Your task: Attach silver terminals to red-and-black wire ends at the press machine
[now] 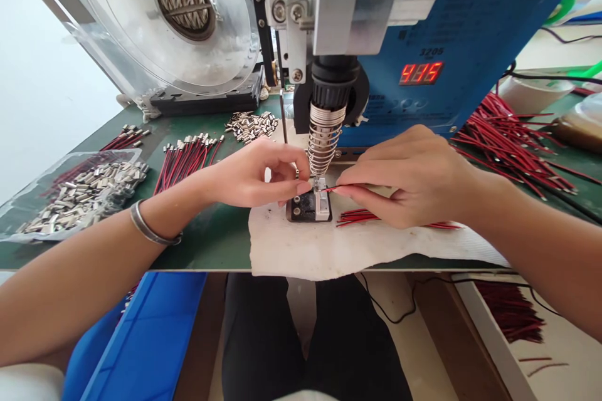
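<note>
My right hand (414,175) pinches a thin red and black wire (332,188) between thumb and fingers. The wire's tip points left, over the small white block of a jig (322,208). At the jig's left side, my left hand (263,172) is closed in a pinch; what lies between its fingertips is too small to make out. Right above both hands' fingertips hangs a soldering iron (325,131) wrapped in a wire spring. Several red and black wires (360,217) lie on a white cloth (291,254), partly hidden under my right hand.
Behind stands a blue soldering machine (470,44) with a lit red display. At left are a clear reel (126,25), a bag of small metal parts (89,194), a pile of them (251,126) and wires with metal ends (188,160). A wire heap (508,138) lies right.
</note>
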`<state>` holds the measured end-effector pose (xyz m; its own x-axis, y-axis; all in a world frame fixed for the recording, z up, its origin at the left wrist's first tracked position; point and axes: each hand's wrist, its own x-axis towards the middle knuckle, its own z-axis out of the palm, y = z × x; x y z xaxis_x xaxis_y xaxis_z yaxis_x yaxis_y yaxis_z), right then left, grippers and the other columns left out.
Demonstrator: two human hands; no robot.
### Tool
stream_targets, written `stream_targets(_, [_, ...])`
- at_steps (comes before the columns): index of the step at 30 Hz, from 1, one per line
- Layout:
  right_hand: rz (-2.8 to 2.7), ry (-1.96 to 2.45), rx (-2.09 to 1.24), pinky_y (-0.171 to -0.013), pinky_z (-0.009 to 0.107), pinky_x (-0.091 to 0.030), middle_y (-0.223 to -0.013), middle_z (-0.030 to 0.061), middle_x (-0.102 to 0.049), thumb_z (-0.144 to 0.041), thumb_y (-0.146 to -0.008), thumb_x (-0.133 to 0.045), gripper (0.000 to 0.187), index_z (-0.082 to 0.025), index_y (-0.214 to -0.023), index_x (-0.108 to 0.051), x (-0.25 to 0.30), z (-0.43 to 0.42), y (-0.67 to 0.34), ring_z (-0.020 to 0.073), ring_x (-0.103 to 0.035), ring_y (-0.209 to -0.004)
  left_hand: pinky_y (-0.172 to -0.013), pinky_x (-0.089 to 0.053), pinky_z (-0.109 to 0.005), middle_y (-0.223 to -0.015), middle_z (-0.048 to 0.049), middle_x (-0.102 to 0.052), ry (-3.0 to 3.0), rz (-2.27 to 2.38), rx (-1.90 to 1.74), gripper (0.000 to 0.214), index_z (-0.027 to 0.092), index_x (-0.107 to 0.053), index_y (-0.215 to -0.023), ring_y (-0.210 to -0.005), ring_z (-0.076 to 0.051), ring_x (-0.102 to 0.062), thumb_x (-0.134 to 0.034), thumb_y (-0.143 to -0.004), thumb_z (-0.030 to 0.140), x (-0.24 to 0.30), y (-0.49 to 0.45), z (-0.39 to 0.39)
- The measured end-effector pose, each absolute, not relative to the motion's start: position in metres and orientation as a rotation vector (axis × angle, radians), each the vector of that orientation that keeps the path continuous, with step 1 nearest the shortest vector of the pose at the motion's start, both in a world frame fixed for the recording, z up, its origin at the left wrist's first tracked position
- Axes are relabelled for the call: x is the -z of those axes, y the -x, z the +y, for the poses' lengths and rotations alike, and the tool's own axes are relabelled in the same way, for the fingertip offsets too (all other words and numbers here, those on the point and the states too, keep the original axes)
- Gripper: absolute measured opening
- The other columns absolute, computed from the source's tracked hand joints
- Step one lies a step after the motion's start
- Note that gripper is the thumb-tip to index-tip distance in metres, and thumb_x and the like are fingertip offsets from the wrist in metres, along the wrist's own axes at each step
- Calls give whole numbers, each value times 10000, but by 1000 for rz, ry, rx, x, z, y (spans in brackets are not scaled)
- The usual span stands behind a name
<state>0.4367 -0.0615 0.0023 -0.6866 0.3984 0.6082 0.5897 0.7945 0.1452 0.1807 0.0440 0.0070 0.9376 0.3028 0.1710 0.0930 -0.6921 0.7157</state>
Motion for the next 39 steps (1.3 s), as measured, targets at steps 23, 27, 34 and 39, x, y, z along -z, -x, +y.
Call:
stream_targets(23, [-2484, 769, 236, -555, 309, -333, -764, -13, -676, -180, -1120, -603, 238, -222, -922, -729, 0, -57, -441, 140, -515, -612, -451, -482, -168, -544, 33, -709, -2430, 38, -508, 171, 202, -718, -792, -446, -102, -631, -744, -939, 118, -1, -182, 51])
stream_targets(27, [-2492, 764, 232, -548, 320, -305, -734, -24, -630, -156, -1107, -596, 238, -225, -917, -722, -2, -58, -441, 142, -477, -591, -467, -513, -167, -563, 37, -719, -2381, 36, -469, 169, 201, -709, -794, -439, -100, -633, -724, -894, 66, -3, -182, 49])
stream_targets(34, [-2502, 752, 212, -561, 337, -306, -740, -27, -647, -152, -1112, -583, 240, -214, -935, -732, -2, -58, -441, 142, -466, -585, -468, -526, -182, -583, 27, -720, -2340, 35, -442, 154, 199, -702, -818, -457, -116, -647, -701, -850, 48, -4, -181, 49])
stream_targets(39, [-2504, 771, 230, -562, 331, -311, -725, -18, -649, -167, -1122, -562, 262, -223, -931, -733, -1, -59, -440, 146, -484, -578, -474, -529, -192, -587, 25, -724, -2365, 30, -432, 139, 205, -703, -830, -461, -121, -656, -708, -870, 73, -4, -180, 50])
